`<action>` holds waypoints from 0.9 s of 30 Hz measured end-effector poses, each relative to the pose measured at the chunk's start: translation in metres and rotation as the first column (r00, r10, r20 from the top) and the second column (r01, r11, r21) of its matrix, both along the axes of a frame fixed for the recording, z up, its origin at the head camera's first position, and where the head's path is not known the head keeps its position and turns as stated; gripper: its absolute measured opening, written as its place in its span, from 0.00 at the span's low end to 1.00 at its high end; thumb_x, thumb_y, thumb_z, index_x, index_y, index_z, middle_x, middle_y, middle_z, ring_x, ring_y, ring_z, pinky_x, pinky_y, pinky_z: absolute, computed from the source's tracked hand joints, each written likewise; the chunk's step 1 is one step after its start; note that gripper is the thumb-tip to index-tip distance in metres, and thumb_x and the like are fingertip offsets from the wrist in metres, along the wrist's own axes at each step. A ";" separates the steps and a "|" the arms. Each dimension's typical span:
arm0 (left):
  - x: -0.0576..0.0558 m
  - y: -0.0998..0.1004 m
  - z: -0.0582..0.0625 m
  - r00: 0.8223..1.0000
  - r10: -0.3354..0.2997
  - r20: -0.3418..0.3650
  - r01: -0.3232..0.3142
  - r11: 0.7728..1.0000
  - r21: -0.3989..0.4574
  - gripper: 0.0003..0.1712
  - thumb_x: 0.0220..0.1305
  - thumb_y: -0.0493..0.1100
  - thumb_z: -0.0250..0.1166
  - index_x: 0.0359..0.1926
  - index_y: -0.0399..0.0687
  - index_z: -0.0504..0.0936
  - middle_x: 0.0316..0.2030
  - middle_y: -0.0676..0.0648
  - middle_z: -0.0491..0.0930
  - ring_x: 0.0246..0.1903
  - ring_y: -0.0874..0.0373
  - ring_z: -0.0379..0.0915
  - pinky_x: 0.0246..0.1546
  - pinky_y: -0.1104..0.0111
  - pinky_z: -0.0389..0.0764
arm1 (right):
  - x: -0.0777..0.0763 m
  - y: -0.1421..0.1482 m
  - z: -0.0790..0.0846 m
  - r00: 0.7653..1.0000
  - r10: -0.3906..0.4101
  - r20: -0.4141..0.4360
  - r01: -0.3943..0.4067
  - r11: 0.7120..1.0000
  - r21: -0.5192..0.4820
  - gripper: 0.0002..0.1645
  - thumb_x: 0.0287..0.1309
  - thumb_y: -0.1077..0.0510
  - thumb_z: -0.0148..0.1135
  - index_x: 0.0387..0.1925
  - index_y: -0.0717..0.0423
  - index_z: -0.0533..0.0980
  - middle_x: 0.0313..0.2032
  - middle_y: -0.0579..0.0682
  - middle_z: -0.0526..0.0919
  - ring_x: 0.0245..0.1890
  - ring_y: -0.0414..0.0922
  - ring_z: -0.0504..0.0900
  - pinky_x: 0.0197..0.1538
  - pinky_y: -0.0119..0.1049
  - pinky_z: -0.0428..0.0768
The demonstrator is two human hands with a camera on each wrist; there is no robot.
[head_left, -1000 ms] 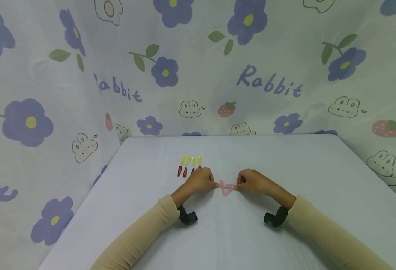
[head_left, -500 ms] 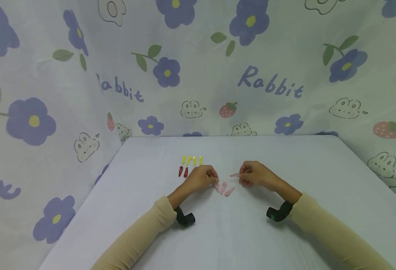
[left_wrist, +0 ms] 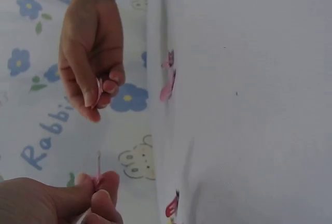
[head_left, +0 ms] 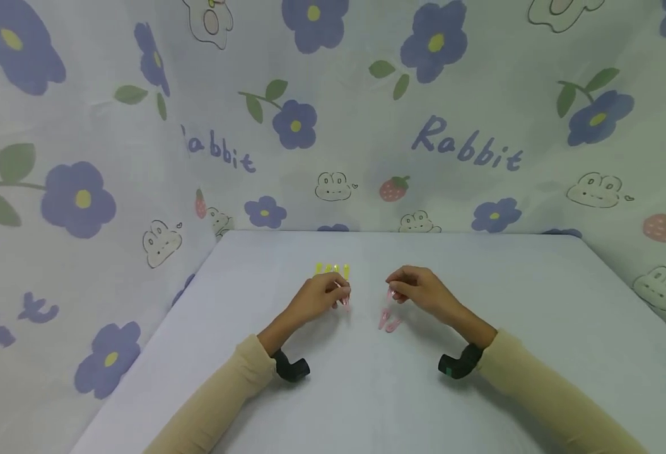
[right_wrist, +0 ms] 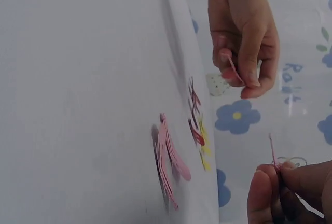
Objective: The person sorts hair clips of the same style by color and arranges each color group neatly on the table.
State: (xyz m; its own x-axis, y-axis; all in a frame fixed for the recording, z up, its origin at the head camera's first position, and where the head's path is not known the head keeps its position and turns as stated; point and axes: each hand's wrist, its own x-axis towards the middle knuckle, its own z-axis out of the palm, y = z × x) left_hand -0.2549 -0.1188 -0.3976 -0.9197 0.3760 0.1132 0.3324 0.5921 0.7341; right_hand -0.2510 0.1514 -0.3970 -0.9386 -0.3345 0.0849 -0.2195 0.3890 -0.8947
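While I watch the head feed from my seat away from the table (head_left: 367, 403), the left hand (head_left: 320, 297) pinches a pink hair clip (head_left: 345, 305) between thumb and fingertips. At three o'clock from it, the right hand (head_left: 424, 292) pinches a second pink clip (head_left: 390, 294) in the same way, most of it covered by the fingers. Both wrist feeds show me these two held clips nearly edge-on, raised off the white cloth and well apart from each other.

At six o'clock from the right fingertips, two loose pink clips lie on the table: a steeper one (head_left: 385, 319) and, at about four o'clock from it, a slanted one (head_left: 393, 326). They sit close together, but I cannot tell whether they touch.

At one o'clock from the left hand, I count four yellow clips (head_left: 346, 271) side by side, partly behind that hand. Some red clips (right_wrist: 197, 133) show in the right wrist feed, near the yellow ones; the left hand hides them from the head camera, and I cannot count them surely. Toward seven and five o'clock run the beige sleeves (head_left: 214, 397), with a black wrist camera (head_left: 292, 368) by the left one's cuff.
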 end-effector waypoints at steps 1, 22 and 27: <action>0.001 -0.004 0.000 1.000 0.019 -0.004 -0.019 1.000 0.009 0.07 0.70 0.44 0.63 0.45 0.49 0.81 0.30 0.51 0.85 0.26 0.62 0.77 0.28 0.70 0.77 | 0.001 -0.004 0.000 1.000 0.003 -0.004 -0.003 1.000 -0.003 0.15 0.69 0.59 0.60 0.52 0.64 0.80 0.37 0.57 0.84 0.35 0.47 0.83 0.45 0.40 0.84; 0.021 -0.068 -0.015 0.975 0.220 0.038 -0.220 0.975 0.000 0.06 0.66 0.41 0.67 0.44 0.52 0.85 0.40 0.50 0.84 0.34 0.58 0.75 0.35 0.67 0.76 | 0.015 -0.084 -0.014 1.000 0.028 -0.004 -0.028 0.999 -0.023 0.16 0.63 0.61 0.66 0.52 0.58 0.79 0.36 0.50 0.84 0.32 0.42 0.84 0.42 0.40 0.84; 0.019 -0.079 -0.015 0.972 0.234 0.007 -0.234 0.972 -0.029 0.07 0.66 0.42 0.67 0.44 0.54 0.84 0.40 0.49 0.84 0.34 0.58 0.74 0.34 0.67 0.74 | 0.013 -0.103 -0.014 0.998 0.067 -0.009 -0.067 0.995 -0.074 0.14 0.62 0.61 0.67 0.48 0.61 0.80 0.36 0.51 0.85 0.32 0.42 0.84 0.43 0.42 0.85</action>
